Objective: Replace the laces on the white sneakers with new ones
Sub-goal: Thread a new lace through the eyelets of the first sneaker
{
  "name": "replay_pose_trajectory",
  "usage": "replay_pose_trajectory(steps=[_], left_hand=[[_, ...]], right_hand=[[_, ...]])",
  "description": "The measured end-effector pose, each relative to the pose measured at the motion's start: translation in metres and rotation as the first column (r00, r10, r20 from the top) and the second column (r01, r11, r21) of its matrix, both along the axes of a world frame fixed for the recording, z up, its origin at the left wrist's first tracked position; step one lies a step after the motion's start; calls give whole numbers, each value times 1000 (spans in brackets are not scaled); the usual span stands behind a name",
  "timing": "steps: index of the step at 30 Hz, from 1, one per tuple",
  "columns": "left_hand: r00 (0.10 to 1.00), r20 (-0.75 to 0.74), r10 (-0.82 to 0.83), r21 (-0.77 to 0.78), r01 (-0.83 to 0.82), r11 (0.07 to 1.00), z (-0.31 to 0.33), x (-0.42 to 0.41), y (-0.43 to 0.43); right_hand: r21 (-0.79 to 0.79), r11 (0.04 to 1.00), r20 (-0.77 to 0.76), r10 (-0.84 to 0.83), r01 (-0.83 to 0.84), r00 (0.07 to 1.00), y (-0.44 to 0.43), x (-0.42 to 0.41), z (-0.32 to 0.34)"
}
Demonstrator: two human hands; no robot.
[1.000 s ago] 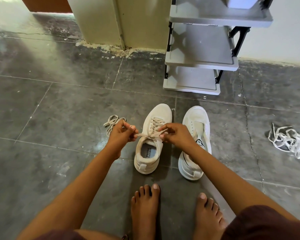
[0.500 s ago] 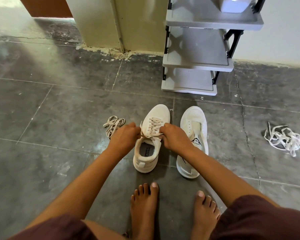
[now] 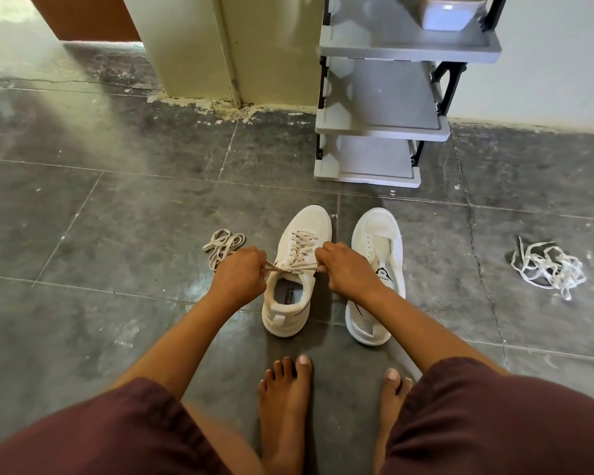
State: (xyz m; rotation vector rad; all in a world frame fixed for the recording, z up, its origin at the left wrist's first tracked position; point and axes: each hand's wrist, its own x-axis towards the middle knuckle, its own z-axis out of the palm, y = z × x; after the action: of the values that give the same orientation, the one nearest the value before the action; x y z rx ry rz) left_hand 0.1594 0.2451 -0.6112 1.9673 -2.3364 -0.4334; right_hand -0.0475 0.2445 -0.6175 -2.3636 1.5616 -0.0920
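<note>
Nearest the camera are the person's knees in dark maroon shorts (image 3: 477, 416), and between them two bare feet (image 3: 283, 406) stand flat on the grey tiled floor (image 3: 117, 217). Both forearms reach forward from there to a pair of white sneakers set side by side just beyond the toes, heels toward the person.

The left hand (image 3: 239, 274) is curled into a loose fist at the left side of the laced sneaker (image 3: 283, 320), pinching one end of the beige lace (image 3: 300, 248). The right hand (image 3: 345, 269) pinches the other end at the shoe's right side. The two ends run taut between the hands, crossing over the top eyelets above the shoe's opening. The fingertips are mostly hidden behind the backs of the hands, so I cannot tell whether the crossing is a knot. Further along the shoe the lace criss-crosses the eyelets toward the toe.

The second sneaker (image 3: 374, 228) lies just right of the first, partly under the right wrist, its tongue bare and its eyelets unlaced.

A coiled beige lace (image 3: 223, 243) lies on the floor just past the left hand. Well off to the right is a loose tangle of white laces (image 3: 549, 269).

Beyond the shoes a grey shelf rack (image 3: 374, 166) stands against the wall, with a pale box (image 3: 450, 15) on an upper shelf. A cream pillar (image 3: 192, 46) rises to its left.
</note>
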Motion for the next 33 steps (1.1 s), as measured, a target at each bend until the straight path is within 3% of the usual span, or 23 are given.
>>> replay_pose_trajectory(steps=[24, 30, 33], left_hand=[[994, 99, 38, 131, -51, 990, 11, -4, -5], [988, 151, 36, 166, -61, 984, 15, -6, -5], [992, 121, 25, 166, -46, 985, 18, -5, -9]], right_hand=[[-57, 998, -91, -30, 25, 995, -8, -3, 5], [-30, 997, -98, -71, 68, 993, -6, 0, 3], [56, 991, -54, -121, 124, 991, -3, 2, 3]])
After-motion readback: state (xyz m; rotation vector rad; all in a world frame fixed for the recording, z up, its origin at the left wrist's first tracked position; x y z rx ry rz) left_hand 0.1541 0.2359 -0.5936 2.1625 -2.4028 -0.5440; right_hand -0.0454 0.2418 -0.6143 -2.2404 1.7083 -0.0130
